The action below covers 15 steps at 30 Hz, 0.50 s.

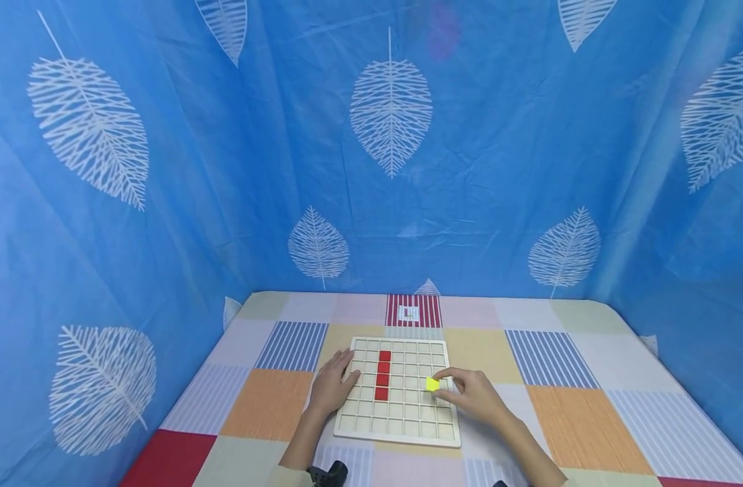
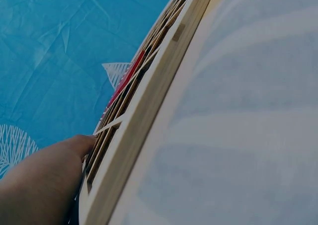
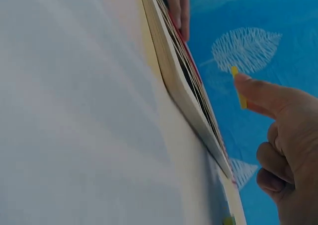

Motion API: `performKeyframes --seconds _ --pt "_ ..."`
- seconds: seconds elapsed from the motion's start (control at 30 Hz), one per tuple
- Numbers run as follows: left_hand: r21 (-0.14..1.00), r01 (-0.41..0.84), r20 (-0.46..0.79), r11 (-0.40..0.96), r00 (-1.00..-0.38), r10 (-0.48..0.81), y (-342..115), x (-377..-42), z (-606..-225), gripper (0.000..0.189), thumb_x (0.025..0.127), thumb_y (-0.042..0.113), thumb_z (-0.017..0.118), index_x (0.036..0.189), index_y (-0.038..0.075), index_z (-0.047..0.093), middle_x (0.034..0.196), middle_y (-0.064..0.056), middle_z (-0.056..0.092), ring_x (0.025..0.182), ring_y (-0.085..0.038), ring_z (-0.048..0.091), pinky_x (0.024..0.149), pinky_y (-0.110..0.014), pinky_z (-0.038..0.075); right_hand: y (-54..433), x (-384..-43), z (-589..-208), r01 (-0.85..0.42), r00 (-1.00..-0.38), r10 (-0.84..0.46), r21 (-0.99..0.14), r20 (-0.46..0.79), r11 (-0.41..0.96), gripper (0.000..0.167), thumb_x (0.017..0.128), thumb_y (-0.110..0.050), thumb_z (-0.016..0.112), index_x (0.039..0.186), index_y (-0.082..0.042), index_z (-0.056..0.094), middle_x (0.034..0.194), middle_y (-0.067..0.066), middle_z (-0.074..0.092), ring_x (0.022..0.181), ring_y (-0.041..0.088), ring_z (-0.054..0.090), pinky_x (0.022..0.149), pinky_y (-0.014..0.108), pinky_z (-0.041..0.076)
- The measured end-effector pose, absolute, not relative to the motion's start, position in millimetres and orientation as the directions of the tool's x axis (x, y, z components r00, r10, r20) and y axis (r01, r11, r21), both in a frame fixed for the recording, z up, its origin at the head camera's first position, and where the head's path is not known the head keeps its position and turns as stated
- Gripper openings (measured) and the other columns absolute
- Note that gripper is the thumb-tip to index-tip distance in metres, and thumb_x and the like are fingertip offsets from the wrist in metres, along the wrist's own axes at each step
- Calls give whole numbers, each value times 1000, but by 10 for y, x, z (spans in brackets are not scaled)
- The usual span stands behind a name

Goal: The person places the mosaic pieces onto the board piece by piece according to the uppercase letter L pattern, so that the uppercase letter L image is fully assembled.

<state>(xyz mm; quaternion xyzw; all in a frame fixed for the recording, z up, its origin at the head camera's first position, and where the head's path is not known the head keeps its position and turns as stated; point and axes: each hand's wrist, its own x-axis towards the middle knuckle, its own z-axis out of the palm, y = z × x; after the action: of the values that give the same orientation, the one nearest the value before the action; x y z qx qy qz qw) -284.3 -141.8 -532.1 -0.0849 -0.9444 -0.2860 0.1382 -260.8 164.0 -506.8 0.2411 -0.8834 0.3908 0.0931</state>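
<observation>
A cream grid board (image 1: 402, 438) lies on the patchwork cloth, divided by raised ribs into small square cells. Several red square tiles (image 1: 382, 380) fill a column of cells left of its middle. My left hand (image 1: 329, 387) rests on the board's left edge, thumb over the top and fingers extended along the side. Between thumb and forefinger my right hand (image 1: 478, 396) pinches a yellow square tile (image 1: 432, 384) above the right part of the grid. The right wrist view shows that yellow tile (image 3: 239, 88) tilted on edge and raised off the board, other fingers curled in.
A patchwork cloth (image 1: 268, 406) covers the table around the board. Blue curtains (image 1: 469, 169) with white leaf prints enclose the back and both sides. Low in the right wrist view is a small yellow-green thing (image 3: 228, 220), too cut off to identify.
</observation>
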Motion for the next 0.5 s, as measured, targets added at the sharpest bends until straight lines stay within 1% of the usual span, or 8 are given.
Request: performKeyframes --seconds 0.07,0.23,0.37,0.5 --pt "519 237 308 821 -948 79 -1416 -2845 -5327 49 89 32 57 131 7 51 136 -11 47 129 -33 37 103 -52 31 1514 -2626 -5084 -482 -875 -365 -650 319 588 27 77 -35 73 98 -18 69 46 -14 28 41 -2 18 36 15 23" --pt "519 236 311 822 -947 75 -1414 -2852 -5339 49 90 33 57 131 7 51 136 -11 47 128 -33 38 103 -52 31 1231 -2665 -5137 -488 -870 -406 -607 280 628 27 77 -40 72 96 -20 71 44 -15 26 40 -1 17 37 16 19" --pt "522 236 312 820 -947 74 -1409 -2846 -5335 49 90 31 58 131 7 51 136 -11 47 128 -33 38 103 -52 31 1070 -2677 -5159 -519 -853 -435 -553 289 651 26 77 -38 73 94 -19 71 44 -17 25 41 -1 19 39 17 20" --pt "519 261 345 814 -935 80 -1403 -2836 -5337 48 90 30 57 130 4 52 135 -14 48 127 -35 39 102 -53 31 974 -2686 -5160 -539 -842 -441 -518 310 665 25 76 -37 73 94 -19 72 46 -17 25 44 0 20 41 17 22"
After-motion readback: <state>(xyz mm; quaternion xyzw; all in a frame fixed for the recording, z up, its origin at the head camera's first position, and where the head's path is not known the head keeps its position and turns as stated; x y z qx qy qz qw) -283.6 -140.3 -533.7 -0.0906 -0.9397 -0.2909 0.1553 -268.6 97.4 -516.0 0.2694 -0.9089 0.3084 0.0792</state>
